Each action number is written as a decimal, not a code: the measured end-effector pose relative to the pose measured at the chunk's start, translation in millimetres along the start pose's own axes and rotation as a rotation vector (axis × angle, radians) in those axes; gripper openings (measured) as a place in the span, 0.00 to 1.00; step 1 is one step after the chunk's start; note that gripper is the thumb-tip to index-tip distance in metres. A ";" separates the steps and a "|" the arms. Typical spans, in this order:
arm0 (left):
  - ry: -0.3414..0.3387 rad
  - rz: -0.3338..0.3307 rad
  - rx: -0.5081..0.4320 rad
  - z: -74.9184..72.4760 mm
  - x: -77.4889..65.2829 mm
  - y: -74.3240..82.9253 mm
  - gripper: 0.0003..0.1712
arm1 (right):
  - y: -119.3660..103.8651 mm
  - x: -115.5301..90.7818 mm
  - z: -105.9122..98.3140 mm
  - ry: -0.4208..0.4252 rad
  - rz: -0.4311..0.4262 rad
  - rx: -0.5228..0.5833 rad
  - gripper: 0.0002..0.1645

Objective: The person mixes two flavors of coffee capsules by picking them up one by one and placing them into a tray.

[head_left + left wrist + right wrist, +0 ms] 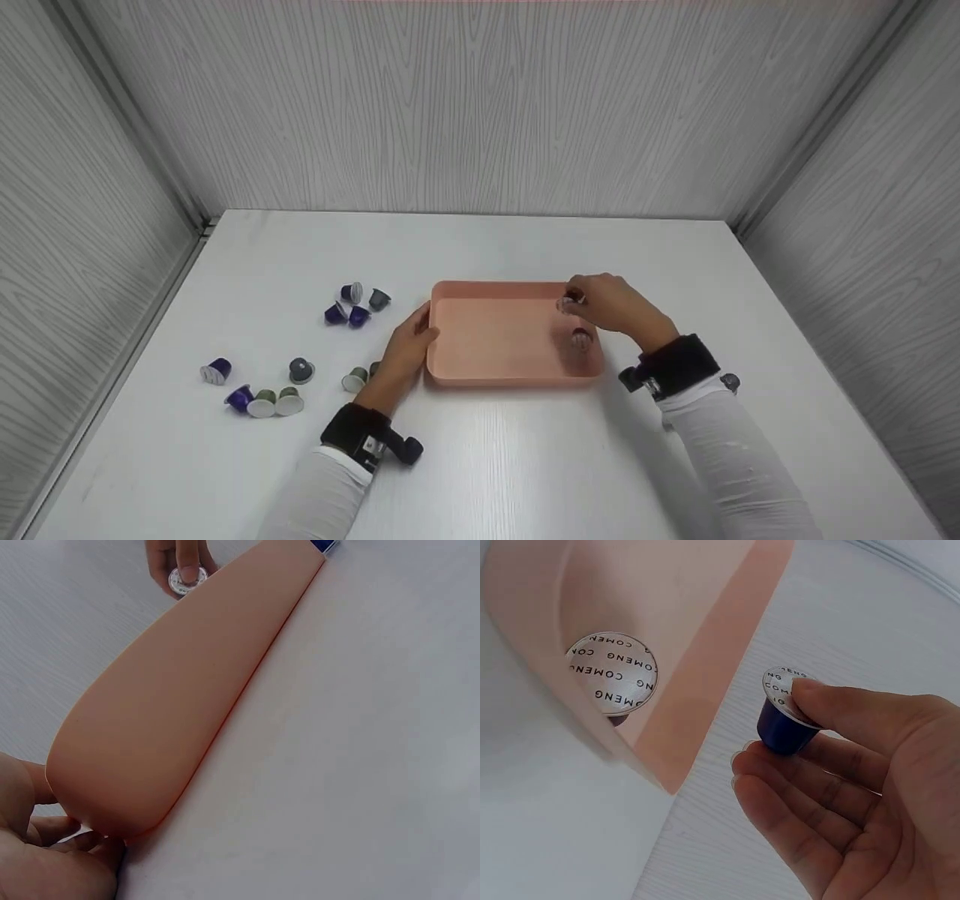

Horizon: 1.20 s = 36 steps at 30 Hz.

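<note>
My right hand [615,304] pinches a dark blue coffee capsule [784,727] between thumb and fingers, its printed silver lid facing the thumb. In the head view, this hand is above the right end of a shallow pink tray [499,337]. Another coffee capsule [581,339] lies in the tray near its right wall; its printed lid [615,675] shows in the right wrist view. On the tray's left side, my left hand [405,349] grips the rim, thumb over the edge and fingers outside against the wall [150,735].
Left of the tray, a group of blue and dark capsules [359,316] lies toward the back. Nearer are a grey capsule [301,370], green capsules [289,401] and purple ones [240,398]. A green capsule [355,379] sits beside the left wrist; a dark capsule [730,382] is by the right sleeve.
</note>
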<state>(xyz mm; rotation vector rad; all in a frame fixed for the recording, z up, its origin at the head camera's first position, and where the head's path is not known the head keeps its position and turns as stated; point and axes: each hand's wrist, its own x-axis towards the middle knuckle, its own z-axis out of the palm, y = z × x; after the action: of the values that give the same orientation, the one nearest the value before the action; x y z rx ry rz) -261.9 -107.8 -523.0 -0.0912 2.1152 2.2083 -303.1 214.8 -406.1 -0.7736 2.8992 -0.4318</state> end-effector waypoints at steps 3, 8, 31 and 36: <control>0.004 -0.002 0.009 1.9 0.9 -0.9 0.34 | -4.4 8.0 -0.6 -0.020 -0.005 -0.012 0.16; 0.011 -0.004 0.016 4.1 1.5 0.6 0.33 | -5.0 20.7 1.6 -0.047 -0.032 -0.031 0.14; 0.009 -0.001 0.016 3.2 0.6 -1.0 0.34 | -8.5 45.0 31.1 -0.163 0.097 -0.068 0.11; 0.012 -0.002 0.005 3.4 1.5 -0.3 0.34 | -7.5 43.1 32.3 -0.163 0.110 -0.013 0.12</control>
<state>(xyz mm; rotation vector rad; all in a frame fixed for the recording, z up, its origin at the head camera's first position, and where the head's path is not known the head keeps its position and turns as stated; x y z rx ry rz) -263.3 -104.3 -523.3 -0.1064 2.1249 2.2066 -331.1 179.0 -436.1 -0.6158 2.7774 -0.3231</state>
